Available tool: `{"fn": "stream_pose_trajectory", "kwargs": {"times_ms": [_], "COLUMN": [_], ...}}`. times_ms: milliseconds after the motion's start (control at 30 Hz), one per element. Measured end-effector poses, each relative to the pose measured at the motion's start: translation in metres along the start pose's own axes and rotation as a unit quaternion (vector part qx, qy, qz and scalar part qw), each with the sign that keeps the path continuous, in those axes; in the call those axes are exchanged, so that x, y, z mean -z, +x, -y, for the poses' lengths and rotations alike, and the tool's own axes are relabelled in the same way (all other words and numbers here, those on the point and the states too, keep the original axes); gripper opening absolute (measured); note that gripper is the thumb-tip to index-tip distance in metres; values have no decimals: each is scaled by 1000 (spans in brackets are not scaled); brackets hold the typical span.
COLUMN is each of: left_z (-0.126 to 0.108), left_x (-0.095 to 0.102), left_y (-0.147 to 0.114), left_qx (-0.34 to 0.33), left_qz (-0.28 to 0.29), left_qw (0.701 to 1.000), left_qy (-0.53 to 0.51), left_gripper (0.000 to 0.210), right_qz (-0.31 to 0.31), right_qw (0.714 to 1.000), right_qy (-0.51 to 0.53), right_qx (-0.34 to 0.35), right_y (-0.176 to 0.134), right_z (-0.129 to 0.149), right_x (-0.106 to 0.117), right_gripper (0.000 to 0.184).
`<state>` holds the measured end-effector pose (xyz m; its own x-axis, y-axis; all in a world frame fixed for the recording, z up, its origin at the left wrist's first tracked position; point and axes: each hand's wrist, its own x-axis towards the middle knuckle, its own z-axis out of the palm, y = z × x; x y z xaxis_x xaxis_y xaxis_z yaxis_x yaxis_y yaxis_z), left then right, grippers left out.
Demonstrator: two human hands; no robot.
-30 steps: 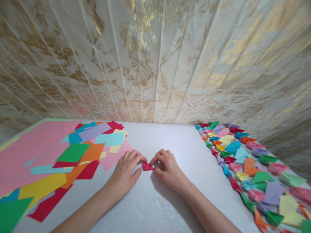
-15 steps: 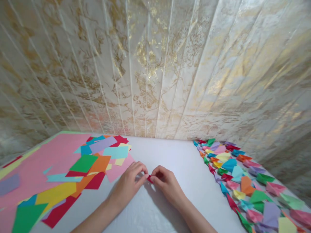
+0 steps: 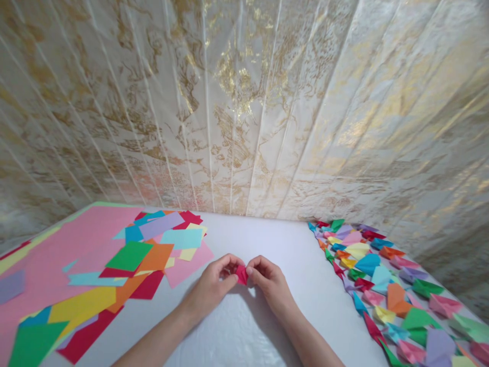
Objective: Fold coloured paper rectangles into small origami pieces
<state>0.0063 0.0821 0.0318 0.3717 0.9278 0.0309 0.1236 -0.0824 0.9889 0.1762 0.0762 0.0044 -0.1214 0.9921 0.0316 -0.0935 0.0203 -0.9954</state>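
Note:
Between my two hands, above the white table (image 3: 214, 326), is a small folded piece of red paper (image 3: 242, 274). My left hand (image 3: 219, 278) pinches its left side between thumb and fingers. On its right edge, the thumb and fingertips of my right hand (image 3: 269, 283) are closed together. The paper looks creased, with its exact folded shape too small to make out. Part of it is hidden behind my fingertips.
To the left, loose coloured paper pieces, among them a green sheet (image 3: 130, 256) and a yellow one (image 3: 82, 304), overlap a large pink sheet (image 3: 87, 239). Many folded paper shapes (image 3: 382, 278) lie in rows at the right. A gold-patterned curtain (image 3: 229, 102) hangs behind the table.
More of the red paper now shows between my fingers, its folded face turned toward me. My hands have shifted slightly right and apart. The view has moved a little.

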Motion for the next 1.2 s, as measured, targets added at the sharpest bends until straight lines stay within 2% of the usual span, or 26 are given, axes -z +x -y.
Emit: {"fn": "stream_pose_trajectory", "kwargs": {"times_ms": [133,333,600,700,767,933,1200], "left_z": [1,4,7,12,14,12,14], "left_x": [-2,-7,-4,-1,0,1,2], "left_y": [-1,-5,-5,-4,-3,-2,-4], "left_qx": [9,15,4,8,9,6,-8], "left_qz": [7,14,-3,-18,-25,-36,-38], "left_qw": [999,996,999,999,999,999,998], "left_qy": [-40,-83,-46,-32,-23,1,39], "left_gripper": [25,26,18,21,23,22,18], "right_qz": [0,-1,-22,-28,-15,36,84], "right_qw": [1000,1000,999,998,993,958,948], "right_qy": [9,1,-18,-28,-73,-232,-248], "right_qx": [6,22,44,58,87,165,183], "right_y": [-4,-11,-10,-10,-11,-13,-15], "right_z": [-2,-2,-3,-3,0,7,14], "right_x": [-2,-5,-1,2,5,12,9], "right_gripper": [30,25,22,16,9,30,27]}}
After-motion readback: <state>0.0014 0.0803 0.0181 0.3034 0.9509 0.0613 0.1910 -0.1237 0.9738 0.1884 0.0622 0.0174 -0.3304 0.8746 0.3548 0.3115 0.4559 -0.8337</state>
